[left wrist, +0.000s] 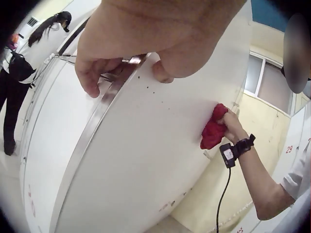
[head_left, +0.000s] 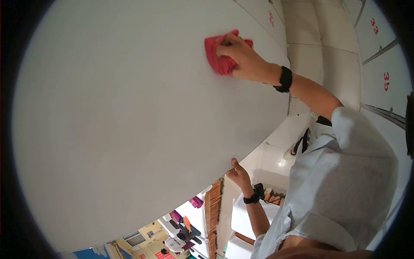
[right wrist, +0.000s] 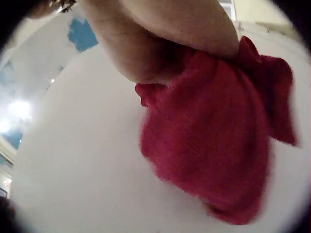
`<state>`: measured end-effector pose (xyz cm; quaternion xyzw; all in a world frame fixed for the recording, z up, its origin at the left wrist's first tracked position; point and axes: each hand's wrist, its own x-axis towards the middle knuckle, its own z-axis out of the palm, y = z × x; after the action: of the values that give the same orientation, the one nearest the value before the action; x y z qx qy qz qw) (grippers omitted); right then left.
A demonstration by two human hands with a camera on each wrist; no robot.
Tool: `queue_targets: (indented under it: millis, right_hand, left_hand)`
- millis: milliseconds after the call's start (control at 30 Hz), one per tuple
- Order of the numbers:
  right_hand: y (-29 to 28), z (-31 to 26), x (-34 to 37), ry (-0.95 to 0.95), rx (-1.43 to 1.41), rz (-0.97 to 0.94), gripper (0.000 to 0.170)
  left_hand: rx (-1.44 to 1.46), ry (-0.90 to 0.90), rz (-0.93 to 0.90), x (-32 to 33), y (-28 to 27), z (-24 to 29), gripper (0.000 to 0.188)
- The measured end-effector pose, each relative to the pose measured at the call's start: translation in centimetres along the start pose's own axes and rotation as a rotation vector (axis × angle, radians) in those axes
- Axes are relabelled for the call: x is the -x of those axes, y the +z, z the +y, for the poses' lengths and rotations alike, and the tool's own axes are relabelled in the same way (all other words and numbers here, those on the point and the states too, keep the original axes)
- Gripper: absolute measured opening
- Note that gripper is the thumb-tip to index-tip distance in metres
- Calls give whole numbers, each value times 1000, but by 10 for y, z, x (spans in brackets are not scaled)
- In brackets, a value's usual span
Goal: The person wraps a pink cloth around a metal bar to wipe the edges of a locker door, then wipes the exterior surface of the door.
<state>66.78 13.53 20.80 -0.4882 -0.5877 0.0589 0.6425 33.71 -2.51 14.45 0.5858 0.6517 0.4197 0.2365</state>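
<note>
A crumpled red cloth point(head_left: 214, 54) lies against the broad white surface of a locker cabinet point(head_left: 129, 112), bunched under my right hand point(head_left: 248, 60). The fingers of that hand curl into it, and loose folds of the cloth point(right wrist: 209, 141) spread below the palm in the right wrist view. At the cabinet's edge, my left hand point(head_left: 239, 176) grips the metal rim point(left wrist: 90, 128). Its thumb point(left wrist: 163, 73) lies on the broad white side while the other fingers bend over the rim. Small dark specks dot the surface near that thumb.
White lockers with red numbers point(head_left: 386, 82) line the other side of a tiled aisle point(head_left: 336, 64). Beyond the cabinet edge are a person point(head_left: 174, 244) and white units with brown items point(head_left: 213, 203). Another person in dark trousers point(left wrist: 9, 111) stands beside the cabinet. A cable point(left wrist: 223, 194) hangs from the right wrist camera.
</note>
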Motion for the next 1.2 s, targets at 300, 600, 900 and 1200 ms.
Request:
queue_targets:
  millis: [300, 600, 900, 1200]
  right_hand:
    - [5, 1, 28, 58, -29, -58, 36]
    - [17, 3, 52, 50, -30, -76, 36]
    - [11, 8, 41, -15, -10, -51, 34]
    - [14, 28, 39, -87, 169, -95, 45]
  left_hand:
    - [-42, 72, 22, 3, 0, 2, 40]
    - [-30, 73, 44, 0, 1, 4, 38]
    - [2, 97, 54, 1, 8, 14, 35]
    - [108, 9, 49, 4, 4, 2, 37]
